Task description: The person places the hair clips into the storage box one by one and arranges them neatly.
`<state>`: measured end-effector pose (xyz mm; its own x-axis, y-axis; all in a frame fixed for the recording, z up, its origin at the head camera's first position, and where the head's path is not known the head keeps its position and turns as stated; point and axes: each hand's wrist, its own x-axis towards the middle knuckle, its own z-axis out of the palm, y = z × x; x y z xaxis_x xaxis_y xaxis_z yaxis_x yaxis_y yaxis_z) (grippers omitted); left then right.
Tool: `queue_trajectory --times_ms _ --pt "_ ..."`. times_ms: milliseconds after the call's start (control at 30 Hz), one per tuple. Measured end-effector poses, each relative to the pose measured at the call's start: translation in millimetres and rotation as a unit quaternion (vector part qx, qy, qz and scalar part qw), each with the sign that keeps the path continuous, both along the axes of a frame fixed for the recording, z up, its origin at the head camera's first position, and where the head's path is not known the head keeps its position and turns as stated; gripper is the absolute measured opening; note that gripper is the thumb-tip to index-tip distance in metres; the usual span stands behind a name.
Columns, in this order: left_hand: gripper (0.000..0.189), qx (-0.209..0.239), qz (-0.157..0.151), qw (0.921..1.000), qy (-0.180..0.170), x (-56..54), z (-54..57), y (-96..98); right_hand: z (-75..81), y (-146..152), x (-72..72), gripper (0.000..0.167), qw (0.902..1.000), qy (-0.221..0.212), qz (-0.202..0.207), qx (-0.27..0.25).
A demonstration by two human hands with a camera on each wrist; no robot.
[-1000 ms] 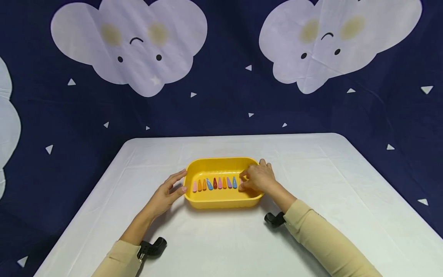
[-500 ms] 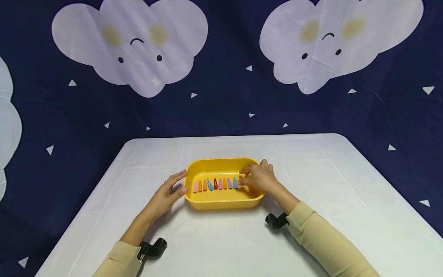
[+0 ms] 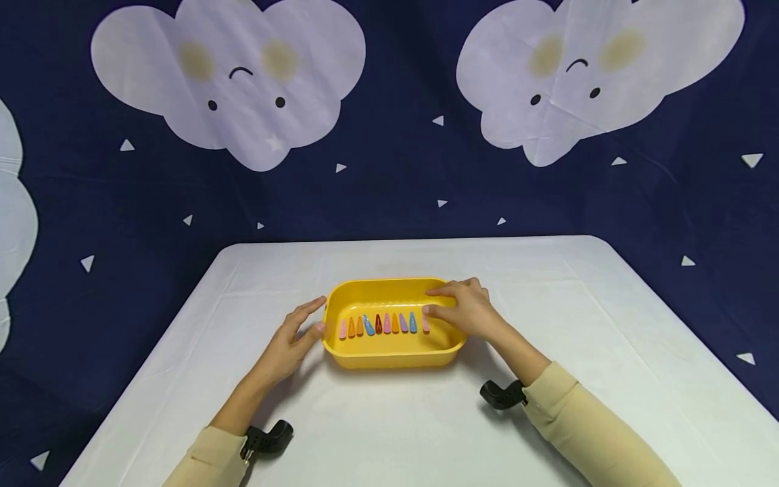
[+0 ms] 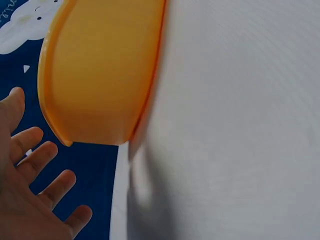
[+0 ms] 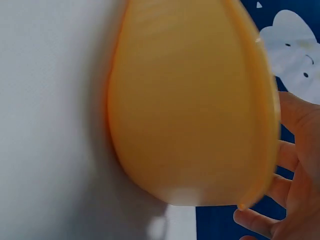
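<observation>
A yellow plastic tray (image 3: 389,360) with rounded corners rests on the white table. Inside it several snap hair clips, in pink, orange, blue, dark red and purple, lie in a row; one is a dark red hair clip (image 3: 379,324). At the row's right end, a little apart from the others, lies a pink hair clip (image 3: 426,326). My right hand (image 3: 468,308) reaches over the tray's right end, thumb and forefinger spread above that pink clip and holding nothing. Beside the left end is my left hand (image 3: 291,346), fingers extended near the rim; the left wrist view shows a gap there.
The tray stands midway on a table (image 3: 389,433) covered in white cloth. Behind the table hangs a dark blue backdrop (image 3: 389,203) with clouds and small triangles. A black wrist camera (image 3: 268,438) sits on the left wrist, another black wrist camera (image 3: 502,394) on the right.
My right hand's fingers have let go of the pink clip at the row's right end and drawn back up and right, uncovering it. The left fingers have shifted slightly left from the rim.
</observation>
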<state>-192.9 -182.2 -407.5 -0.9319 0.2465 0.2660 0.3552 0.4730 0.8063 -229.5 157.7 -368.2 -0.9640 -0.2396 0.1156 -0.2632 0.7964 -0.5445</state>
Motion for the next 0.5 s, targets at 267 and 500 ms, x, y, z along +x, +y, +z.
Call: queue_trajectory --times_ms 267,500 --pt "0.050 -0.063 0.034 0.9943 0.079 4.2 9.9 9.9 7.9 10 11.8 0.050 0.9990 0.044 0.010 -0.003" --pt "0.052 -0.103 0.054 0.9866 0.115 9.0 16.9 17.7 10.2 19 19.2 0.051 0.9961 0.088 0.005 0.008"
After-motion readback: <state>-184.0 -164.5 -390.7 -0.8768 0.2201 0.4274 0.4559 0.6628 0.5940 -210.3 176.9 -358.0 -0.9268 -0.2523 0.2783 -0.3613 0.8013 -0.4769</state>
